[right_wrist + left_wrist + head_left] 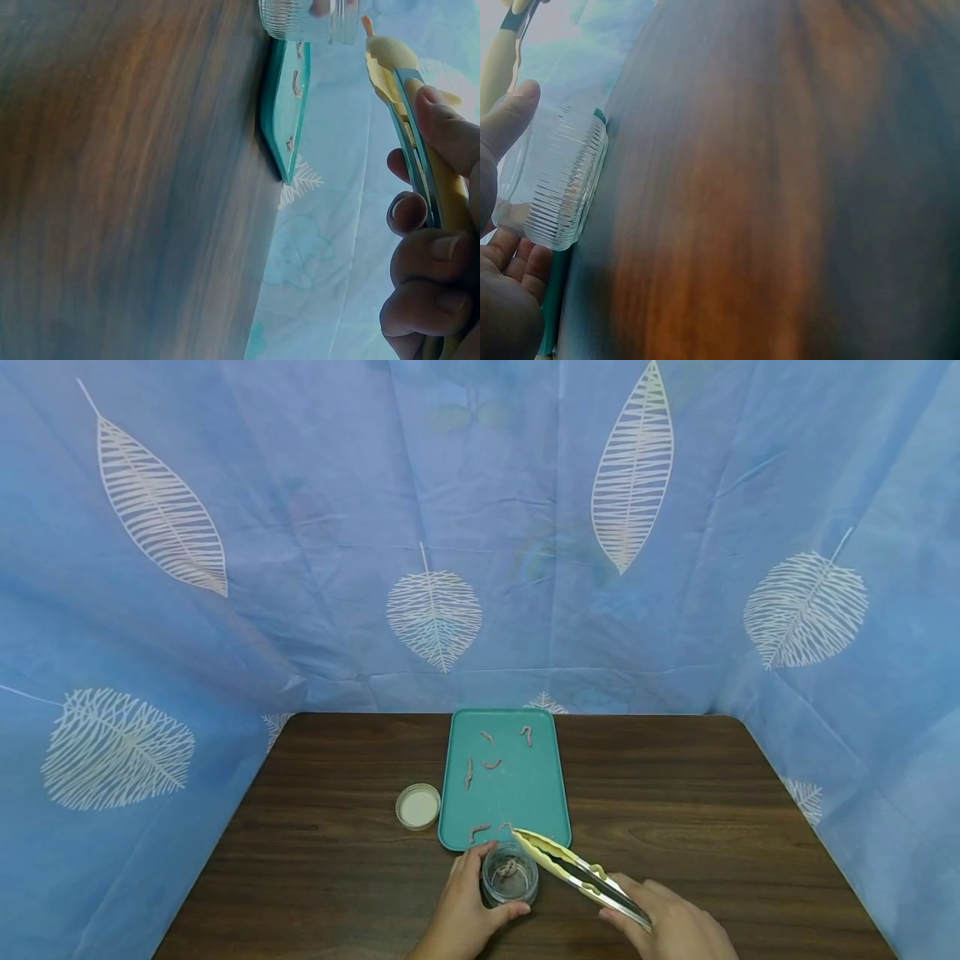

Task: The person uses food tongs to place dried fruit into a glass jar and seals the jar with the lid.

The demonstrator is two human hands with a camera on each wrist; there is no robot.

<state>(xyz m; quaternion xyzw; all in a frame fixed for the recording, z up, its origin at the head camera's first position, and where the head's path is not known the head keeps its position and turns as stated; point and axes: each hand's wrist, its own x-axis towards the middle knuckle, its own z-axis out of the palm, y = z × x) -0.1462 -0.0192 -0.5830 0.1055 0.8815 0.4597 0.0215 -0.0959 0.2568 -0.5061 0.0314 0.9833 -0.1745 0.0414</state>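
A ribbed clear glass jar (pixel 529 887) stands near the front of the table, with my left hand (pixel 465 906) curled round its side. Inside it lies a small pinkish worm-like piece (pixel 508 867). My right hand (pixel 671 922) grips metal tongs (pixel 547 845) with pale yellow tips, angled over the jar's right rim. At the tips, a thin pinkish piece (pixel 367 26) sticks out. Just beyond the jar is a teal tray (pixel 525 802), with several similar pinkish worm-like pieces (pixel 469 773) scattered on it. In the left wrist view the thumb and fingers hold the jar (pixel 570 187).
A round lid (pixel 417 807) with a whitish inside lies left of the tray. All of this is on a dark wood-grain table (pixel 660 793). Blue cloth (pixel 510 627) with white leaf prints hangs behind and at both sides.
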